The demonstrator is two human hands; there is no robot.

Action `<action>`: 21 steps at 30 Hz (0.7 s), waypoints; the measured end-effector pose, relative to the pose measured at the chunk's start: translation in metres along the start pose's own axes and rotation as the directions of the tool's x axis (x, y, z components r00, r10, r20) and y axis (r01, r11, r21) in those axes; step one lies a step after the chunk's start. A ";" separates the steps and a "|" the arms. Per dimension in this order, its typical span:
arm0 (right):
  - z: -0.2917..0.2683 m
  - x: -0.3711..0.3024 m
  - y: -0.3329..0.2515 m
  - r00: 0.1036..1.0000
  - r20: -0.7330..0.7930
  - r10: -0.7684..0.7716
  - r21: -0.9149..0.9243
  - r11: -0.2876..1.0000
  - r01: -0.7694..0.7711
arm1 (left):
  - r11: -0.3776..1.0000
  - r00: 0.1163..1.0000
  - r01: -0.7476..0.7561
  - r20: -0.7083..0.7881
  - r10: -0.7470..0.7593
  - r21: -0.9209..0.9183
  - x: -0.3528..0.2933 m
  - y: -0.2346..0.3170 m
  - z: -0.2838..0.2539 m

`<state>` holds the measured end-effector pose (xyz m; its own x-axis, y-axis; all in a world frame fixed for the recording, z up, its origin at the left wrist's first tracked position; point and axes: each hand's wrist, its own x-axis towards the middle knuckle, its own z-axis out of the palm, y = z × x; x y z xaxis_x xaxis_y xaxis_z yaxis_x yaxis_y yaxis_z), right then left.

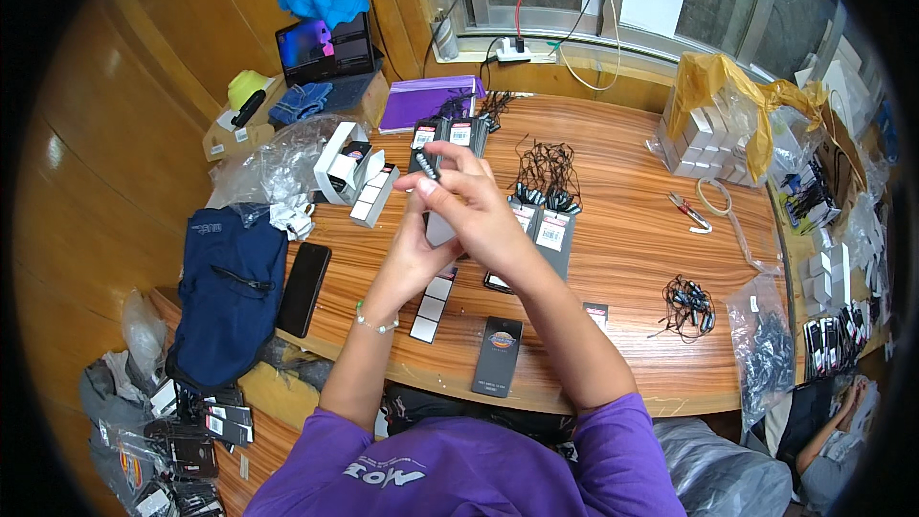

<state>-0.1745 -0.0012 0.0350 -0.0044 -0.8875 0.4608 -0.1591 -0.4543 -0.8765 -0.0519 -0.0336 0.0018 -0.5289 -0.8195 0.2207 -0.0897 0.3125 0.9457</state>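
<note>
Both my hands are together over the middle of the table. In the fingers of my right hand (474, 206) is a small dark ridged piece (426, 165). My left hand (421, 247) sits just below and partly behind it, closed on a grey tag (438, 229); its fingertips are partly hidden. Under my wrists lies a strip of blank white stickers (434, 308). A dark grey hang tag (498, 359) rests near the front edge. Right of my hands are stacked hang tags (552, 232) with white labels and black strings (546, 172).
More stacked tags (460, 134) lie beyond my hands. At left are a black phone (304, 290), a navy bag (230, 287) and an open white box (337, 165). To the right are a bundle of strings (687, 308), pliers (687, 211) and small white boxes (704, 139). Another person's arm (828, 436) shows lower right.
</note>
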 end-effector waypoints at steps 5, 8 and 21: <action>-0.017 0.006 0.004 0.997 -0.081 -0.001 0.136 0.991 0.012 | 0.915 0.992 0.036 0.124 0.016 -0.402 0.010 0.003 0.010; -0.034 0.010 0.003 0.990 -0.137 -0.015 0.133 0.991 0.033 | 0.925 0.980 0.069 0.197 0.007 -0.374 0.017 -0.006 0.004; -0.050 0.010 0.003 0.982 -0.100 0.159 0.270 0.954 -0.127 | 0.946 0.946 -0.220 0.186 0.267 -0.239 0.039 0.002 0.039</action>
<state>-0.2247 -0.0078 0.0443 -0.1280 -0.9364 0.3267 0.1157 -0.3413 -0.9328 -0.1053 -0.0459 0.0028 -0.6807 -0.6025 0.4166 0.2335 0.3606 0.9030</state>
